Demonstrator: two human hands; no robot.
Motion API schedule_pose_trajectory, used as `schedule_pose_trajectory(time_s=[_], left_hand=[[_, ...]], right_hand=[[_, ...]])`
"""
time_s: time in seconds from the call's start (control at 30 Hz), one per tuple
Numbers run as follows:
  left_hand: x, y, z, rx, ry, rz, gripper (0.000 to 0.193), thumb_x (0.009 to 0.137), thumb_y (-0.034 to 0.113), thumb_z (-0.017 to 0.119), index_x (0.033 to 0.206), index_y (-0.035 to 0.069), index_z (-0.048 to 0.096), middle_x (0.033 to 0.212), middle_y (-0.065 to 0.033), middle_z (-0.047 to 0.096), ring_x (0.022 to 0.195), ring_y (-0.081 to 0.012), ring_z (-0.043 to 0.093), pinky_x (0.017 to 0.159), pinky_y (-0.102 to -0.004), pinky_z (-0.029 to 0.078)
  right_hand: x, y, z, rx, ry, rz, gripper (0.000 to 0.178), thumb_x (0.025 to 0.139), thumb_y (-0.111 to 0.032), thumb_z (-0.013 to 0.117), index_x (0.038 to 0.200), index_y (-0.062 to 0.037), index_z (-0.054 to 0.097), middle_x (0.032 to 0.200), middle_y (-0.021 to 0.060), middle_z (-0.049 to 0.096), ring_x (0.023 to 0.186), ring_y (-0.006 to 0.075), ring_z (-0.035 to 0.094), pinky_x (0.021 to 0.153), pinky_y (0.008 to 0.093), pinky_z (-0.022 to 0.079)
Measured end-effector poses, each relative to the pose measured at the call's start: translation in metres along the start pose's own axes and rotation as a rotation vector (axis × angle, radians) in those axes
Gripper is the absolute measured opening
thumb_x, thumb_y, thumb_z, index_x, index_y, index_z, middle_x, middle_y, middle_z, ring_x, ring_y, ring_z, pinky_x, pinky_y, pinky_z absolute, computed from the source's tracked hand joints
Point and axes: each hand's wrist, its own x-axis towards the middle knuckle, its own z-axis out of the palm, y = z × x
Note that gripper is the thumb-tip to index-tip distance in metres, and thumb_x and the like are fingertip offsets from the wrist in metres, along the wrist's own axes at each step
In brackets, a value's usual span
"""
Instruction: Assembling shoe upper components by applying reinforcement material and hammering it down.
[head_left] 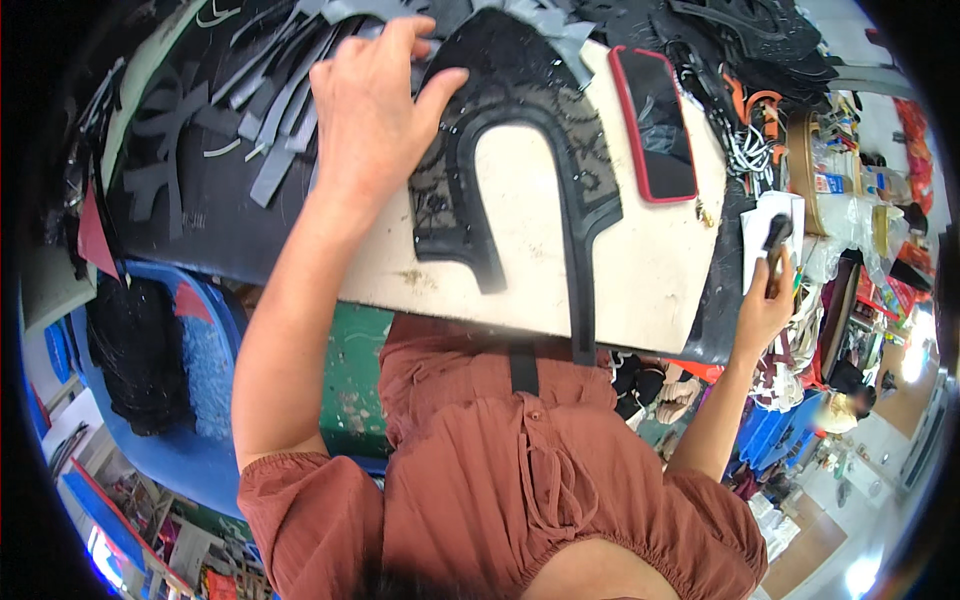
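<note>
A black shoe upper [580,185] with sheer lace panels and a U-shaped cutout lies on the cream board in front of me. One of its strips hangs over the board's near edge. Above the upper's left side is my left hand [372,112], thumb and fingers apart, holding nothing; whether its thumb touches the upper I cannot tell. Out to the right, my right hand [766,310] is closed around the brown handle of a small dark-headed tool [777,236]. That tool's head is over a white sheet [758,222] at the table's right edge.
The cream board [650,270] rests on a dark table [240,235]. A phone in a red case [655,125] lies right of the upper. Grey strips [275,140] are spread at the back left, and orange-handled scissors [755,105] at the back right. A blue tub [215,290] stands below left.
</note>
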Motion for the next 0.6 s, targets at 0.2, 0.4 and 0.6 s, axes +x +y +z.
schedule_pose_trajectory(time_s=[0.2,0.4,0.6], left_hand=[[0.001,0.010,0.000,-0.057,0.075,0.061,0.022,0.080,0.013,0.075,0.101,0.011,0.069,0.089,0.0005,0.064,0.094,-0.0223,0.058,0.087,-0.0383,0.035],[0.005,0.053,-0.043,-0.360,0.110,0.213,0.016,0.079,-0.007,0.068,0.090,0.004,0.065,0.096,-0.0105,0.067,0.090,-0.0277,0.063,0.080,-0.0388,0.045],[0.004,0.061,-0.092,-0.601,0.256,-0.076,0.019,0.087,-0.012,0.060,0.103,-0.002,0.064,0.101,-0.0124,0.066,0.095,-0.0244,0.064,0.093,-0.0353,0.049]], right_hand=[[0.012,-0.004,0.006,-0.258,0.078,-0.352,0.032,0.087,-0.006,0.071,0.119,-0.0021,0.068,0.113,0.0141,0.069,0.107,0.0295,0.061,0.092,0.0375,0.047],[0.045,-0.166,0.041,0.538,-0.415,-0.554,0.060,0.075,-0.015,0.083,0.130,-0.0035,0.061,0.131,0.0139,0.061,0.118,0.0301,0.059,0.101,0.0379,0.045],[0.093,-0.207,0.017,0.763,-0.495,-0.513,0.024,0.077,-0.004,0.078,0.100,-0.0065,0.071,0.082,0.0102,0.070,0.074,0.0188,0.067,0.066,0.0319,0.052]])
